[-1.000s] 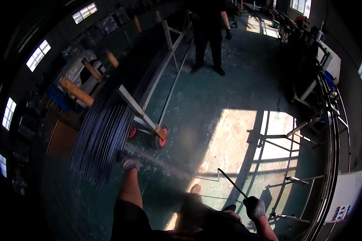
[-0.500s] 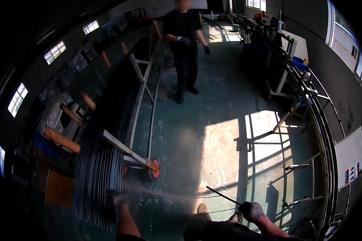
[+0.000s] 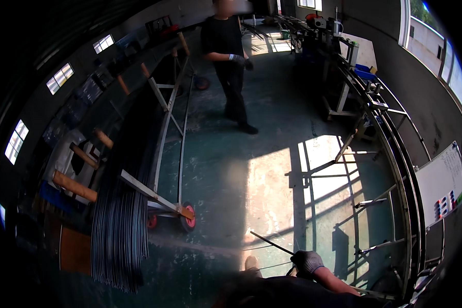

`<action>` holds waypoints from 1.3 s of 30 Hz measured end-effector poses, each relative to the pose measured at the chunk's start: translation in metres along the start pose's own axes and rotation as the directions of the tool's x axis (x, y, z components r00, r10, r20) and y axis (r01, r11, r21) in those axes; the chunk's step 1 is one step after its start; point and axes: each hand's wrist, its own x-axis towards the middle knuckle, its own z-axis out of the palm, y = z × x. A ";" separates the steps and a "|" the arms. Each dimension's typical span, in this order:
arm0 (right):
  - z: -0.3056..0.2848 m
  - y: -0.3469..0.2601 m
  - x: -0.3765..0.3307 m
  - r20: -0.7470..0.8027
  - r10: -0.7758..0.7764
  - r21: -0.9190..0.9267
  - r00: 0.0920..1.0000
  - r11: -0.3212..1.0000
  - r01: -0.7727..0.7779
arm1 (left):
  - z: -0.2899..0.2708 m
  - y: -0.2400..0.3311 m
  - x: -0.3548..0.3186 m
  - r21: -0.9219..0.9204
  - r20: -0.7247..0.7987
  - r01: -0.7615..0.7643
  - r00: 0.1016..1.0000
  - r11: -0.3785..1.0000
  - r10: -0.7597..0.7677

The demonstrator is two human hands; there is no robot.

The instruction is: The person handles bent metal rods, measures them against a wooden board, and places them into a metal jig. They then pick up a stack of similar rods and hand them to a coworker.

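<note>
Right hand [image 3: 308, 262]: grey-gloved; fingers wrapped around a thin dark straight rod [image 3: 272, 243].
Rod location: lower centre, visible end pointing up-left over the sunlit floor [image 3: 269, 200].
Left hand: out of view; finger state cannot be told.
Rod bundle [image 3: 119, 241]: long, thin, dark rods on a pale-framed cart [image 3: 146, 190] with red-hubbed wheels [image 3: 189, 218], left side.

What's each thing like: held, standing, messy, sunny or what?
Right hand: gloved, closed around the rod
Rod: held, slanting
Stacked rods: bunched, ends uneven
Cart: standing on red wheels
Other person: upright, gloved
Whiteboard: marked, with coloured bits on it
Floor: partly sunlit, partly shaded
</note>
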 end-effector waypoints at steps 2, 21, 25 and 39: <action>0.016 0.015 0.003 0.010 0.002 -0.004 1.000 1.000 -0.002 | 0.001 -0.005 -0.003 0.013 -0.003 0.020 1.000 1.000 -0.020; 0.007 0.028 -0.003 0.022 0.194 0.238 0.981 0.952 -0.194 | -0.006 0.003 0.000 -0.070 -0.111 -0.015 0.994 0.997 0.007; -0.010 0.021 -0.009 0.068 0.279 0.256 0.958 0.923 -0.287 | -0.010 0.024 0.002 -0.151 -0.057 0.060 0.996 0.987 -0.069; 0.023 0.074 -0.048 0.030 0.288 0.395 0.957 0.876 -0.276 | 0.004 0.057 0.022 -0.189 0.040 0.232 0.973 0.954 -0.229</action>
